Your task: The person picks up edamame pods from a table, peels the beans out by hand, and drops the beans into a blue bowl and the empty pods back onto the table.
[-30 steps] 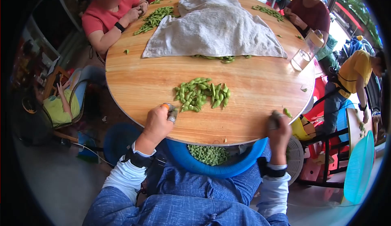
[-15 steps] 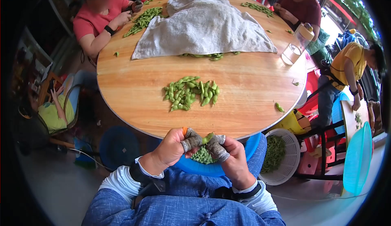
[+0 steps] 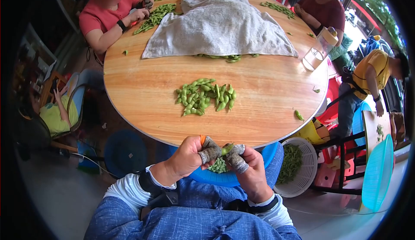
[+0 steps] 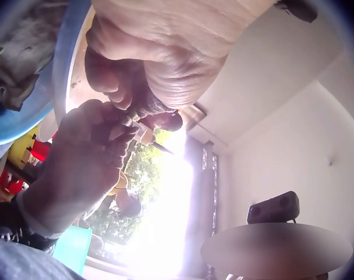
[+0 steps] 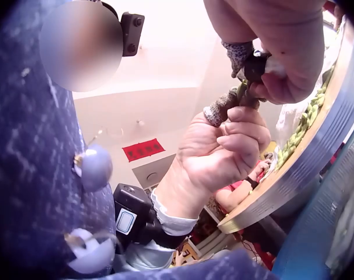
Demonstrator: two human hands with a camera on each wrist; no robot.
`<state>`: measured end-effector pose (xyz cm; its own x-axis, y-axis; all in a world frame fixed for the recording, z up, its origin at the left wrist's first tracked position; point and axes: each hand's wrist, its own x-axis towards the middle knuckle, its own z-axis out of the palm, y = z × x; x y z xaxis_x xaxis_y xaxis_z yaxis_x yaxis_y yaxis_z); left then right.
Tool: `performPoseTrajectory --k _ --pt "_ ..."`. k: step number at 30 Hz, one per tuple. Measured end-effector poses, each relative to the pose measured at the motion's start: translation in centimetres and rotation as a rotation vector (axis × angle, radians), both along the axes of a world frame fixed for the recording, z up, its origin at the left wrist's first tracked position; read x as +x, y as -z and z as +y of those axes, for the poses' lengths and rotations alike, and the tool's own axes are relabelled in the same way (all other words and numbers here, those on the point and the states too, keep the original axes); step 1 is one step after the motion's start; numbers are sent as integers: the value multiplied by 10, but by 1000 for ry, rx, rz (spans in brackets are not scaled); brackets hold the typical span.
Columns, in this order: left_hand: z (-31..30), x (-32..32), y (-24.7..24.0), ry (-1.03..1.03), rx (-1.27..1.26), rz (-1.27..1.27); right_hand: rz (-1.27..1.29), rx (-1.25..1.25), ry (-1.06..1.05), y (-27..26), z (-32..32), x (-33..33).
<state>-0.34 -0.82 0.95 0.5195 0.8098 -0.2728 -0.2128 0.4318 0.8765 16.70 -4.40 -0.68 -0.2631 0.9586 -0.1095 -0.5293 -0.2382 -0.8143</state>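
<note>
In the head view a green pod (image 3: 227, 148) is pinched between both hands, just off the table's near edge. The left hand (image 3: 188, 157) grips its left end with fingers curled, grey covers on thumb and finger. My right hand (image 3: 250, 170), also in grey finger covers, pinches the other end. Below them a blue basin (image 3: 216, 177) holds shelled green beans (image 3: 219, 165), partly hidden by the hands. A pile of pods (image 3: 199, 96) lies on the wooden table (image 3: 142, 88). The right wrist view shows the pod (image 5: 242, 88) between the fingertips.
A white cloth (image 3: 220, 28) covers a heap on the table, with a clear bottle (image 3: 317, 52) to its right. A white basket (image 3: 298, 177) of pods stands on the floor at right. People sit at the far left (image 3: 103, 19) and far right (image 3: 322, 6).
Both hands came from apart, at the table's edge, to meet over the basin with a pod between them. Since half a second ago they have barely shifted.
</note>
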Motion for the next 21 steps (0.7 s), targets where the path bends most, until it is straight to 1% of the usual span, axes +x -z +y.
performPoseTrajectory --k 11,17,21 --pt "3 0 1 21 -14 -4 -20 23 23 3 3 -1" --pt "4 2 1 12 -14 15 22 -4 23 8 7 -1" --pt "5 1 5 41 -20 16 -26 -48 23 14 10 0"
